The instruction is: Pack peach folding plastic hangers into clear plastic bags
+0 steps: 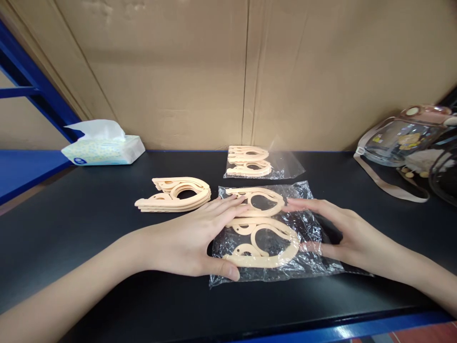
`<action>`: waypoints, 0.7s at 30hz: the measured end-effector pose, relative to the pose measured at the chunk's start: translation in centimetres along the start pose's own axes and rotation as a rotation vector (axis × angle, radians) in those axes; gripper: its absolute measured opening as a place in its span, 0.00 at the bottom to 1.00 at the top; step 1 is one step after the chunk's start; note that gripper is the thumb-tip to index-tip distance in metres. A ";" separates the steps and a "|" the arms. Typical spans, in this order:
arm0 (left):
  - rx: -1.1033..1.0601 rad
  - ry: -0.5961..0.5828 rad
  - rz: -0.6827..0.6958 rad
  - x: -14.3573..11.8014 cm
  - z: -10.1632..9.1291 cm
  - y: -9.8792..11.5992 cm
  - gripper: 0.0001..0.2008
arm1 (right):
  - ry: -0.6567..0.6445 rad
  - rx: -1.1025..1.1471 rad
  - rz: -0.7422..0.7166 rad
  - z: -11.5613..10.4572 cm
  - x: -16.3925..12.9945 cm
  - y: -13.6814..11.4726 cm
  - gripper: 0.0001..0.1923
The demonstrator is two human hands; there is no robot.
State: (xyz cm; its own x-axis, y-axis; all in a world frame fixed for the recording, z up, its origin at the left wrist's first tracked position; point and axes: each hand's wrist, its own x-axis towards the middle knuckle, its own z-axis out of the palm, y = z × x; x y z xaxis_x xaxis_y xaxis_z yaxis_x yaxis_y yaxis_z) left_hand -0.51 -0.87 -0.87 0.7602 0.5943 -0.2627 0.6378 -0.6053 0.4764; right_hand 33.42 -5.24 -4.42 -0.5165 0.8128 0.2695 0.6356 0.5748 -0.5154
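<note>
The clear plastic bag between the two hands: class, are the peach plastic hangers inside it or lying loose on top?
Inside: crinkled film of the clear plastic bag covers the peach plastic hangers.

The hangers (pixel 262 240) are peach inside a clear bag (pixel 310 228), the tabletop (pixel 89 224) is black with a blue edge, and the tissue pack (pixel 103 150) is white with tiny dots.

Table (pixel 89 247): bagged hangers (pixel 262 240) near centre, loose hanger stack (pixel 174 194) left of them, second bagged set (pixel 250 162) behind, tissue pack (pixel 103 147) far left, bottle (pixel 403 138) far right.
</note>
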 end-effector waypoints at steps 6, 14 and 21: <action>0.032 -0.025 -0.002 -0.1 0.3 0.1 0.54 | -0.002 0.077 -0.037 0.4 -0.2 -0.3 0.27; 0.049 -0.043 -0.078 -0.3 -0.7 1.4 0.60 | 0.025 -0.206 -0.008 -3.3 2.9 -0.8 0.19; 0.116 0.216 -0.029 -2.3 -2.8 -1.1 0.58 | 0.235 -0.511 -0.122 -5.4 7.1 -1.2 0.17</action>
State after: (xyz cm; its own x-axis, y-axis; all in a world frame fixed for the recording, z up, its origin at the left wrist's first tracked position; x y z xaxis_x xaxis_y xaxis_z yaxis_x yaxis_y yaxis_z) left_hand -3.30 -0.09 1.59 0.7051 0.7042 -0.0832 0.6784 -0.6357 0.3682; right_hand 32.09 0.33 2.50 -0.4990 0.7033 0.5063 0.8061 0.5911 -0.0266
